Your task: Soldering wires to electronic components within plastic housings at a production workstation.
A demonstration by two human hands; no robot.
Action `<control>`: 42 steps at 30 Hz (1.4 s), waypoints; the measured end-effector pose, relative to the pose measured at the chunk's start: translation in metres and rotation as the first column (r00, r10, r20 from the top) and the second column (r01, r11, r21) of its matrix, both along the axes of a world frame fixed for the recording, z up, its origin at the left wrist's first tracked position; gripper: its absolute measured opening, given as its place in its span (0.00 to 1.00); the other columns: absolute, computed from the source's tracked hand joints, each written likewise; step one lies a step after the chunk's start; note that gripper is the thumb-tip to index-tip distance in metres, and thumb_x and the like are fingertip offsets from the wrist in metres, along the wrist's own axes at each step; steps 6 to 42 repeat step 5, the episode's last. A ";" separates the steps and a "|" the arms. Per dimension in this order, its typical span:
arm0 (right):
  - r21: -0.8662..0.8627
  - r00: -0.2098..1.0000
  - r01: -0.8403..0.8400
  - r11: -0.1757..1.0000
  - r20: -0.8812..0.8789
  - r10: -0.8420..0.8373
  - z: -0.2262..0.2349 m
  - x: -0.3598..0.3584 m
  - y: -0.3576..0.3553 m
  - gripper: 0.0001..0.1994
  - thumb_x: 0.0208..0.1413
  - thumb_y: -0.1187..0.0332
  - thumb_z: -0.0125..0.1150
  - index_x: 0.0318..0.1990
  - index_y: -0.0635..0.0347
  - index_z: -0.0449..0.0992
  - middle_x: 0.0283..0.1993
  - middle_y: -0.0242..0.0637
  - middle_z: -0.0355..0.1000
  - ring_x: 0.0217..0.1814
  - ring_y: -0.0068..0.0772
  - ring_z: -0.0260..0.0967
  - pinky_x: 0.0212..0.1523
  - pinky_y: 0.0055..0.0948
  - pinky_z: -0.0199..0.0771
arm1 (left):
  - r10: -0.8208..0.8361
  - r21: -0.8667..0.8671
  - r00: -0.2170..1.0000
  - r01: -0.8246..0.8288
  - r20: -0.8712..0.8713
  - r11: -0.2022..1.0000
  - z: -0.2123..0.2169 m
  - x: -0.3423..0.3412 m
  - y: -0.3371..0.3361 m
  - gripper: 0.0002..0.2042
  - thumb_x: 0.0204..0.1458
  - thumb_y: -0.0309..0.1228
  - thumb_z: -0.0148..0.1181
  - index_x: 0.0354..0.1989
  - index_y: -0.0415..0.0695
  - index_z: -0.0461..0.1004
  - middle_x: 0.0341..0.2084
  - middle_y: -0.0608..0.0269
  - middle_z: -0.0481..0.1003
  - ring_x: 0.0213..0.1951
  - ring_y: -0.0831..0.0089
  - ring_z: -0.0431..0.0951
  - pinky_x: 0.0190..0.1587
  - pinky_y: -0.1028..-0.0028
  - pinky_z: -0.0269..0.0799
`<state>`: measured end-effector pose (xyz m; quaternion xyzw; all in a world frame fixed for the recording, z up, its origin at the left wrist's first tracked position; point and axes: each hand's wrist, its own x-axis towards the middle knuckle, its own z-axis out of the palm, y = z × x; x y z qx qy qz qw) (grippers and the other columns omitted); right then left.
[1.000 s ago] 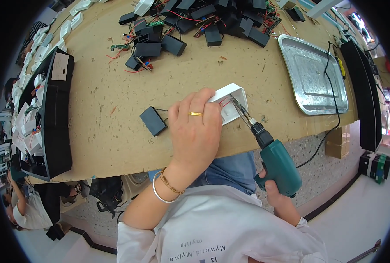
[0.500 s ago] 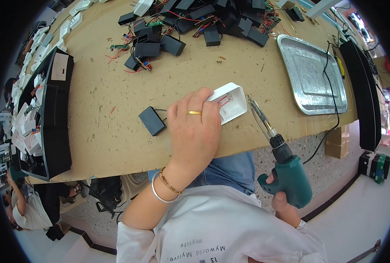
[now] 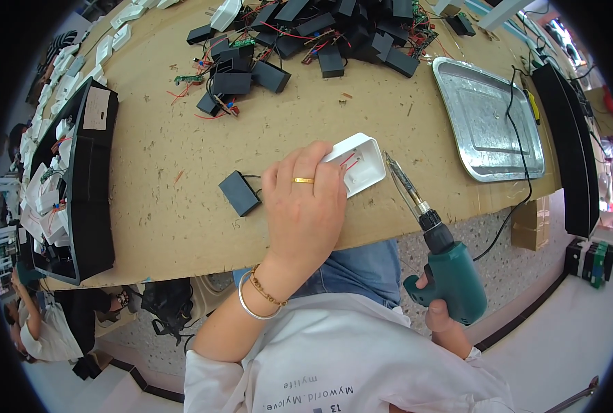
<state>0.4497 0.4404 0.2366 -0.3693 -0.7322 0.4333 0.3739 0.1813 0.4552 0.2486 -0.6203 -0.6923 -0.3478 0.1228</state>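
A small open white plastic case (image 3: 363,165) with red wires inside lies tilted on the table. My left hand (image 3: 306,199) is closed on its left side, and the palm hides part of the case. My right hand (image 3: 442,318) is wrapped around the handle of a green soldering gun (image 3: 458,279). Its thin metal tip points up and left, just right of the case's rim and apart from it. Left of my left hand rests a black box (image 3: 239,193), with a dark cable running under my fingers.
A heap of black boxes (image 3: 330,60) with circuit boards and red wires covers the far table. At the right lies a metal tray (image 3: 489,124) with a power cord (image 3: 515,131) across it. A black bin (image 3: 93,186) of white parts stands left. Another person (image 3: 51,323) sits at lower left.
The soldering gun has shifted very slightly left, its tip still beside the case. My left hand keeps its hold on the case. The whole view has moved a little.
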 end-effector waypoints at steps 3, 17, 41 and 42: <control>-0.018 1.000 0.009 1.000 -0.016 -0.009 -0.005 0.001 -0.002 0.29 0.55 0.50 0.58 0.49 0.73 0.69 0.31 0.38 0.73 0.33 0.31 0.70 0.39 0.31 0.69 | 0.002 0.007 1.000 -0.002 0.002 1.000 -0.001 0.000 0.001 0.08 0.46 0.25 0.60 0.33 0.42 0.68 0.44 0.60 0.71 0.44 0.62 0.71 0.45 0.62 0.62; -0.050 1.000 0.003 0.999 0.006 -0.002 -0.004 0.004 -0.003 0.31 0.55 0.49 0.58 0.50 0.74 0.68 0.32 0.39 0.73 0.36 0.34 0.71 0.39 0.31 0.70 | -0.002 0.012 1.000 0.002 0.021 1.000 -0.001 0.000 0.000 0.07 0.48 0.26 0.60 0.34 0.43 0.68 0.44 0.59 0.71 0.44 0.61 0.71 0.46 0.61 0.62; -0.050 1.000 0.003 0.999 0.006 -0.002 -0.004 0.004 -0.003 0.31 0.55 0.49 0.58 0.50 0.74 0.68 0.32 0.39 0.73 0.36 0.34 0.71 0.39 0.31 0.70 | -0.002 0.012 1.000 0.002 0.021 1.000 -0.001 0.000 0.000 0.07 0.48 0.26 0.60 0.34 0.43 0.68 0.44 0.59 0.71 0.44 0.61 0.71 0.46 0.61 0.62; -0.050 1.000 0.003 0.999 0.006 -0.002 -0.004 0.004 -0.003 0.31 0.55 0.49 0.58 0.50 0.74 0.68 0.32 0.39 0.73 0.36 0.34 0.71 0.39 0.31 0.70 | -0.002 0.012 1.000 0.002 0.021 1.000 -0.001 0.000 0.000 0.07 0.48 0.26 0.60 0.34 0.43 0.68 0.44 0.59 0.71 0.44 0.61 0.71 0.46 0.61 0.62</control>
